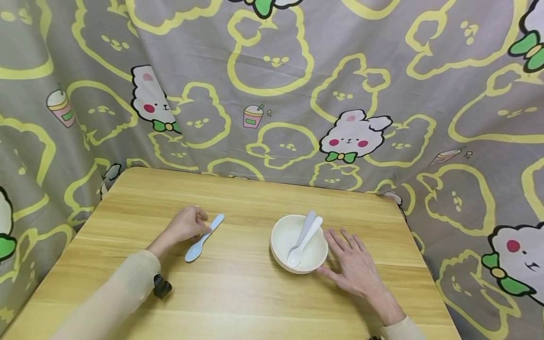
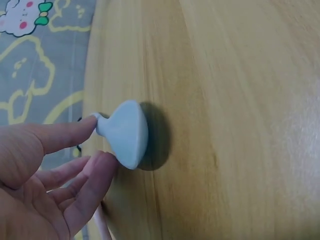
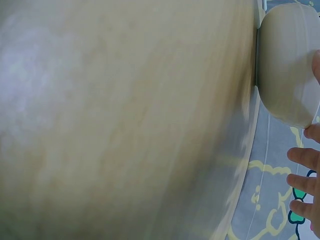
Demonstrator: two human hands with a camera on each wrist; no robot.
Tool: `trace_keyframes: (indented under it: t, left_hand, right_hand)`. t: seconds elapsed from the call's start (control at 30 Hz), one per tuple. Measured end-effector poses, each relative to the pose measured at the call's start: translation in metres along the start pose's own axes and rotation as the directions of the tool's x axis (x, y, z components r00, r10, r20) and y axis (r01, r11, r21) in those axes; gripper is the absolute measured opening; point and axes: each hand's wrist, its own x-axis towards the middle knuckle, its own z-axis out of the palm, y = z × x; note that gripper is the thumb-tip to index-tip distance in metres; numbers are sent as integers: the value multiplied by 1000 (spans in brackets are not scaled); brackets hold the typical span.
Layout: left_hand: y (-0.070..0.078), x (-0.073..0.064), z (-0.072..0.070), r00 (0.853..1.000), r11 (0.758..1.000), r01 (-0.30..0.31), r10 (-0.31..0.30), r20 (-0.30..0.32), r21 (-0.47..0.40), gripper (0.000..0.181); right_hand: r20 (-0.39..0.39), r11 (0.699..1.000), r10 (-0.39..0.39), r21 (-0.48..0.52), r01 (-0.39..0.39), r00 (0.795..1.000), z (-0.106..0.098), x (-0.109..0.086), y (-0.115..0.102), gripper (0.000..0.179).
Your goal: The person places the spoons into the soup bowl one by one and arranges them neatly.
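A light blue spoon (image 1: 200,245) lies slantwise on the table to the left. My left hand (image 1: 189,224) is at its handle; the thumb touches the spoon while the other fingers bend loosely beside it. The left wrist view shows the spoon's bowl end (image 2: 129,135) close up, with a gap between thumb and fingers. At the right, my right hand (image 1: 354,264) spreads its fingers against the side of a cream bowl (image 1: 278,255). A white spoon (image 1: 312,234) and a pale grey-purple spoon (image 1: 307,227) lean inside, handles over the rim. The right wrist view shows the bowl's outside (image 3: 285,65).
All this stands on a wooden table (image 1: 238,302). A grey curtain (image 1: 272,141) with yellow outlines and cartoon bunnies hangs behind the table and along its sides. Bare wood lies between the blue spoon and the bowl.
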Motion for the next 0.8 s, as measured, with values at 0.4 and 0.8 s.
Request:
trace_keyframes:
  t: [0.4,0.8]
  left_hand:
    - [1,4,6,998,997,48,-45,54,-64,40]
    - [1,11,5,990,996,71,-63,123,-57,34]
  right_hand:
    - [11,1000,6,-8,-6,1000,0,0,1,97]
    - [12,1000,7,-11,-7,1000,0,1,2,96]
